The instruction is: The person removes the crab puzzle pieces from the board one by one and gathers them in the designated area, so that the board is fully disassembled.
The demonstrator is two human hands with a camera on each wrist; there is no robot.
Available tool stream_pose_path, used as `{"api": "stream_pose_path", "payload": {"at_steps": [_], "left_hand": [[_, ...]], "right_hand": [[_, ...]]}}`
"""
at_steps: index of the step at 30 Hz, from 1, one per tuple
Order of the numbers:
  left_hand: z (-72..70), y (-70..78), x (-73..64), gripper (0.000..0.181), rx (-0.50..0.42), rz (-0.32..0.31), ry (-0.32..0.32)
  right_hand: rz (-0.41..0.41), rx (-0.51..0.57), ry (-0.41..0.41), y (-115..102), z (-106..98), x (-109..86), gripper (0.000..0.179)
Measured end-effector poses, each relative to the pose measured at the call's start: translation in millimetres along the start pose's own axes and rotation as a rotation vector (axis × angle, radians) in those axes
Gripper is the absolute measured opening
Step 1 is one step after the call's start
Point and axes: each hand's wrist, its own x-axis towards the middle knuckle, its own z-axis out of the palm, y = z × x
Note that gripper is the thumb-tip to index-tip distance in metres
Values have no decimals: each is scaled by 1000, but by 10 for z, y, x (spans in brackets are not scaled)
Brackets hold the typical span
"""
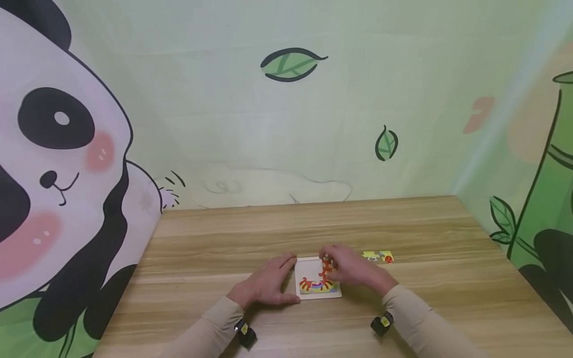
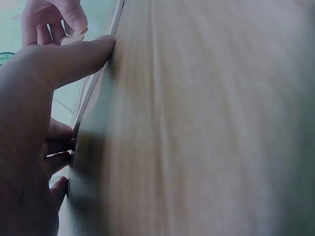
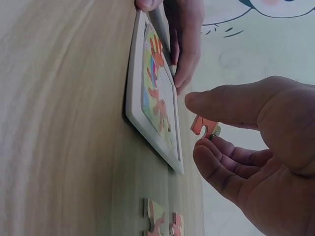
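Note:
A white-framed jigsaw puzzle board (image 1: 320,298) lies on the table, partly filled along its near and right sides with a picture in orange, yellow and rainbow colours. My left hand (image 1: 268,281) holds its left side, thumb at the near corner and fingers at the far corner. Over the board's right part is my right hand (image 1: 355,267). In the right wrist view, its thumb and fingers pinch a small orange and green puzzle piece (image 3: 199,125), apart from the board. The upper left of the board shows a bare white bottom.
Several loose puzzle pieces (image 1: 377,256) lie on the wooden table (image 1: 215,233) to the right of the board, behind my right wrist. A printed cloth (image 1: 215,99) with a panda and leaves hangs behind the table and at its sides.

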Motion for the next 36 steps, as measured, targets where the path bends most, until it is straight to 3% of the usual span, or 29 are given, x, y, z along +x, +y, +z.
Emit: {"api": "stream_pose_path", "payload": {"at_steps": [10,21,29,36], "left_hand": [[-9,3,9,102,4,14,3],[-6,0,7,101,15,16,12],[-6,2,-5,101,13,3,-1],[-6,2,-2,102,20,29,23]], "right_hand": [[-58,-19,35,102,-73,-64,43],[23,-19,48,145,-170,-158,41],[-5,-48,68,192,-264,-223,38],[6,-76,77,299,-265,-295,40]]}}
